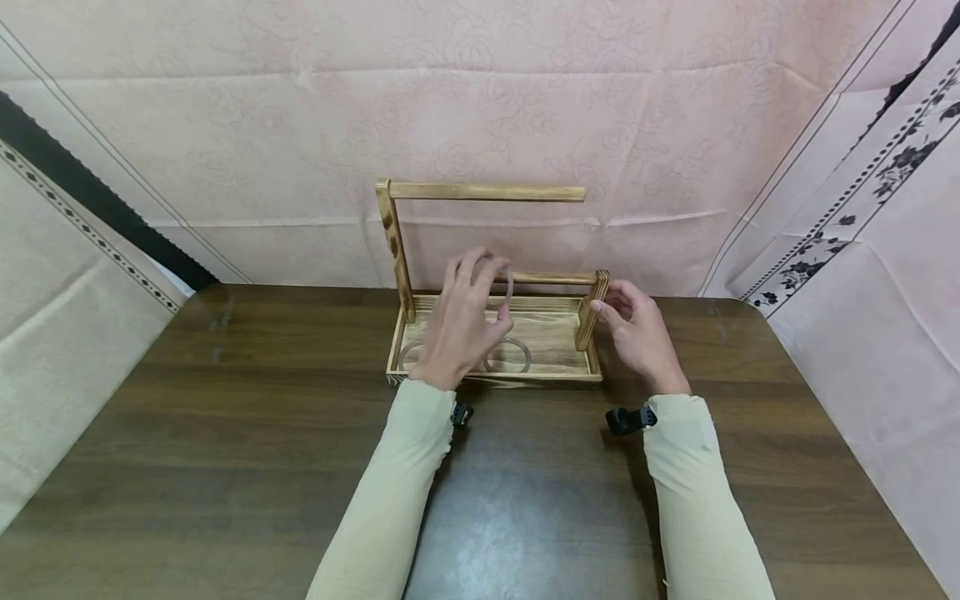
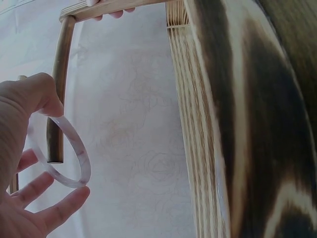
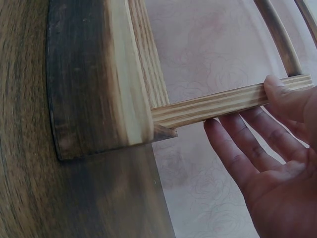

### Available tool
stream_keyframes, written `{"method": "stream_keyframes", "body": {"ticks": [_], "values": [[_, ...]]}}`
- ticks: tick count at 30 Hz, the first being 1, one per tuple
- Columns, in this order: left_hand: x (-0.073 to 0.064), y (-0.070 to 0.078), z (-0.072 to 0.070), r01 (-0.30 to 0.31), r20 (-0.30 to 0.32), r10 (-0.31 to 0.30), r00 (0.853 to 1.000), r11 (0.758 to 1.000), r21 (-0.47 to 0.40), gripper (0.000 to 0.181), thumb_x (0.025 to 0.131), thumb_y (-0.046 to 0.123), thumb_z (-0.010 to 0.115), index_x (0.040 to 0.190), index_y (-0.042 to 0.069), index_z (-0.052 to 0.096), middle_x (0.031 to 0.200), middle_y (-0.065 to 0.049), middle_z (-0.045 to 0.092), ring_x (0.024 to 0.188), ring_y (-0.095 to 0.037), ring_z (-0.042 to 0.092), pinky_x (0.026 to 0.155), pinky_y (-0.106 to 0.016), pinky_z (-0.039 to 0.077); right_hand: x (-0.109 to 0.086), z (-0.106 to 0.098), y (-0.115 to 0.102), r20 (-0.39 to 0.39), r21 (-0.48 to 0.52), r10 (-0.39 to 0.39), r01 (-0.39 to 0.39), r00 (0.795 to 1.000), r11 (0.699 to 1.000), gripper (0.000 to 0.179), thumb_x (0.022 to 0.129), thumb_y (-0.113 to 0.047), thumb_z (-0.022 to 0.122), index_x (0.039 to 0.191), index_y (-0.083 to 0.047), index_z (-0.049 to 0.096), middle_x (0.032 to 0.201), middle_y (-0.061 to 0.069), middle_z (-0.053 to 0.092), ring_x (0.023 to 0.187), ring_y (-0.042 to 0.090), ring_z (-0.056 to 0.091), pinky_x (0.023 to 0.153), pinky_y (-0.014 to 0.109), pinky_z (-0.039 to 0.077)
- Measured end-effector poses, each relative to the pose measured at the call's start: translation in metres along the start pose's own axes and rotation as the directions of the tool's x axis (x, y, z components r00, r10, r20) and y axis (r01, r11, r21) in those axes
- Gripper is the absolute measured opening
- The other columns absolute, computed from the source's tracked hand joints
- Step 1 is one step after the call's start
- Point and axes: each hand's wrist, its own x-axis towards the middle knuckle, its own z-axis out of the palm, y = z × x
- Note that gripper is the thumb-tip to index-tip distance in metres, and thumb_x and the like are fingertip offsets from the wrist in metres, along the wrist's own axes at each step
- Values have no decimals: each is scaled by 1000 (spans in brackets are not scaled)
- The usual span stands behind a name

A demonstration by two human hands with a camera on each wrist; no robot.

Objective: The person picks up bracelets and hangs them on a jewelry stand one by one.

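Observation:
A wooden bangle stand with a shallow tray [image 1: 558, 333] is on the table. My left hand [image 1: 467, 321] pinches a pale translucent bangle [image 2: 79, 148] between thumb and fingertips. In the left wrist view the free end of the lower rod [image 2: 55, 144] shows through that bangle; whether the bangle is round it or in front of it, I cannot tell. At the right, my right hand [image 1: 637, 333] grips the short upright post [image 3: 218, 105] that carries the lower rod, thumb on one face and fingers on the other. Two more bangles, one by a bangle [image 1: 527, 357], lie in the tray, partly hidden.
A taller post [image 1: 397, 242] at the stand's left carries an upper rod [image 1: 487, 192] reaching right. Behind the brown table [image 1: 300, 467] hangs a pink patterned cloth [image 1: 300, 150]. Small black devices, such as the right wrist camera [image 1: 630, 419], sit on both wrists.

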Motion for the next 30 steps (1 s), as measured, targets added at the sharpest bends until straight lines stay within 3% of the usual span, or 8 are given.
{"method": "stream_keyframes", "body": {"ticks": [12, 30], "values": [[0, 2, 4, 8, 18, -7, 1000, 999, -49, 57, 81, 6, 75, 134, 12, 57, 144, -17, 50, 132, -31, 46, 102, -40, 55, -1, -1, 0, 6, 12, 15, -15, 1000, 1000, 34, 106, -21, 56, 132, 2, 55, 125, 22, 65, 115, 33, 64, 102, 46, 52], [1, 10, 11, -6, 70, 10, 997, 998, -56, 55, 83, 5, 74, 134, 12, 55, 146, -13, 48, 136, -31, 45, 96, -37, 59, 0, 1, 1, -2, 1, 3, -3, 1000, 1000, 33, 106, -20, 57, 130, 2, 56, 125, 21, 65, 118, 31, 63, 100, 41, 54]]}}
